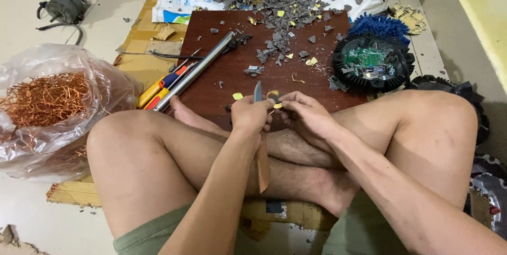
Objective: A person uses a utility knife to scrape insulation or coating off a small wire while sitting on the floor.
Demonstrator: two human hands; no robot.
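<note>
Left hand (251,115) grip closed on knife (257,92), right hand (303,112) pinching small yellow piece (277,105) beside blade, both over board (222,83), scraps (274,1) at board's far edge, copper wire bag (45,96) left of board.

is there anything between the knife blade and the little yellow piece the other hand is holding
Nothing visible. The left hand holds the knife blade up, right beside the small yellow piece pinched in the fingers of the right hand. Whether blade and piece touch is too small to tell.
</note>
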